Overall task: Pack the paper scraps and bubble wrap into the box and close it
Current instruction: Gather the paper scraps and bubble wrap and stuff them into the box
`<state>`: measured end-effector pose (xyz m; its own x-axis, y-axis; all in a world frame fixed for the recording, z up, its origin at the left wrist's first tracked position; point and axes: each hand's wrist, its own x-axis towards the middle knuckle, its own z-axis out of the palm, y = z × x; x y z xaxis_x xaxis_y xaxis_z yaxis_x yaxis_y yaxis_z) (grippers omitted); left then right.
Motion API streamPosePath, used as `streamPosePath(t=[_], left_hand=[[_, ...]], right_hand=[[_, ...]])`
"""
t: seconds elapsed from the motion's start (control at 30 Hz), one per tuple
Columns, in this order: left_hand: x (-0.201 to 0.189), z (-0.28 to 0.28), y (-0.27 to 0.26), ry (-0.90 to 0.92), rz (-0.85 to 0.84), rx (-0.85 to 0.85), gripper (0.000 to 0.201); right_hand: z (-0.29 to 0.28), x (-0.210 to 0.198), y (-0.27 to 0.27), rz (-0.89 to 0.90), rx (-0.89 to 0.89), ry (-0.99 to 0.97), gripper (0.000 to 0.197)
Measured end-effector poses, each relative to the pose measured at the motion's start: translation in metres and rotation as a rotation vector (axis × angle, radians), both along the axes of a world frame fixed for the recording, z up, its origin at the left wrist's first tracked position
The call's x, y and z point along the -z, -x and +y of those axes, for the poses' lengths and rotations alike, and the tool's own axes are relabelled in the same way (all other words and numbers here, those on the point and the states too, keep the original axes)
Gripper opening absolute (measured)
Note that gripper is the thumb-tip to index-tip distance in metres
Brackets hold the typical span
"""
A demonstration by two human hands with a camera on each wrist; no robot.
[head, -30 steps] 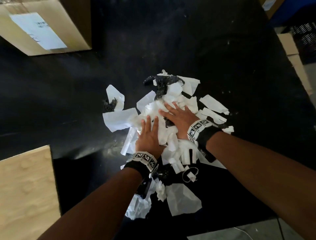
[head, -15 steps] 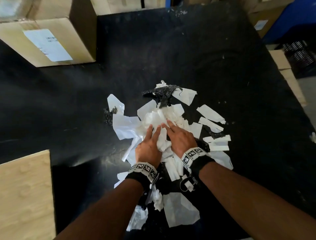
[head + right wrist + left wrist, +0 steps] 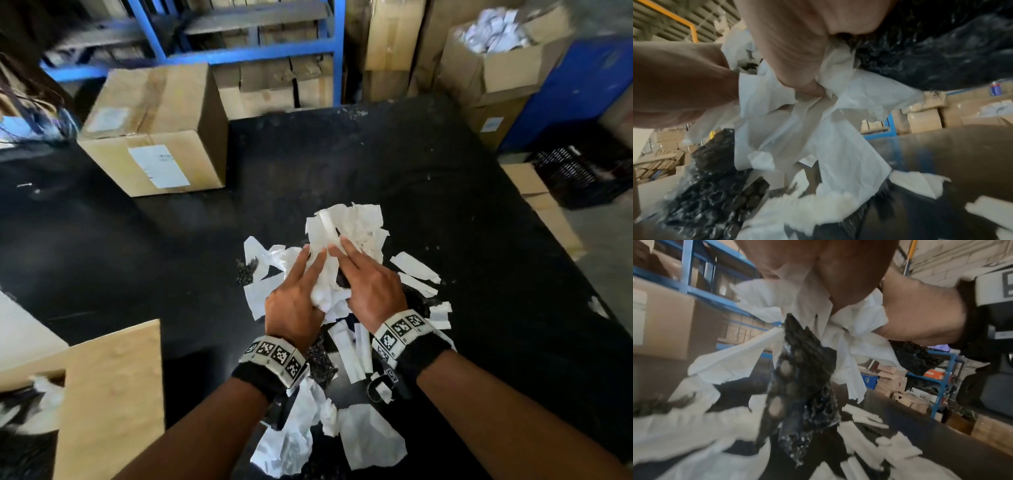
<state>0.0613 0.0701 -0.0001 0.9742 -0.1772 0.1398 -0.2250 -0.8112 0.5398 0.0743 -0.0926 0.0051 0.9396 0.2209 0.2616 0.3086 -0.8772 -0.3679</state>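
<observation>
Stacked cardboard boxes and blue shelving [image 3: 239, 54] fill the top of the frame, behind a wide black table [image 3: 342, 164]. A closed carton [image 3: 154, 130] sits on the table at upper left. At lower left, an open box [image 3: 109, 394] shows one pale flap, with white scraps already inside.

White paper scraps [image 3: 346, 226] and dark bubble wrap [image 3: 803, 369] lie heaped on the table at centre frame. The left hand [image 3: 294, 301] and right hand [image 3: 370, 291] press together on a bundle raised off the heap, fingers mostly straight, thumbs tucked into the paper beneath. The wrist views show paper and bubble wrap hanging from both grips.

This looks like the gathering step. Next, the bundle likely needs carrying toward the lower-left box without shedding loose pieces.
</observation>
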Motion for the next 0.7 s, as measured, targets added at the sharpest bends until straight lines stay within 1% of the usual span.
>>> streamPosePath(t=[0.2, 0.33, 0.4, 0.5, 0.63, 0.7], left_hand=[[-0.081, 0.038, 0.009, 0.063, -0.2, 0.026, 0.089], [-0.135, 0.086, 0.029, 0.078, -0.279, 0.027, 0.087], [-0.157, 0.119, 0.045, 0.074, -0.324, 0.023, 0.087], [-0.183, 0.18, 0.074, 0.066, -0.371, 0.004, 0.084], [-0.202, 0.27, 0.116, 0.057, -0.421, -0.03, 0.086], [-0.207, 0.314, 0.136, 0.039, -0.432, -0.048, 0.084]], right_hand=[[0.036, -0.082, 0.012, -0.2, -0.003, -0.054, 0.073], [0.081, -0.129, 0.027, -0.276, -0.023, -0.078, 0.079], [0.112, -0.151, 0.04, -0.327, -0.042, -0.083, 0.078], [0.172, -0.176, 0.065, -0.404, -0.076, -0.091, 0.07], [0.263, -0.201, 0.105, -0.396, -0.106, -0.112, 0.069], [0.308, -0.207, 0.125, -0.391, -0.119, -0.129, 0.067]])
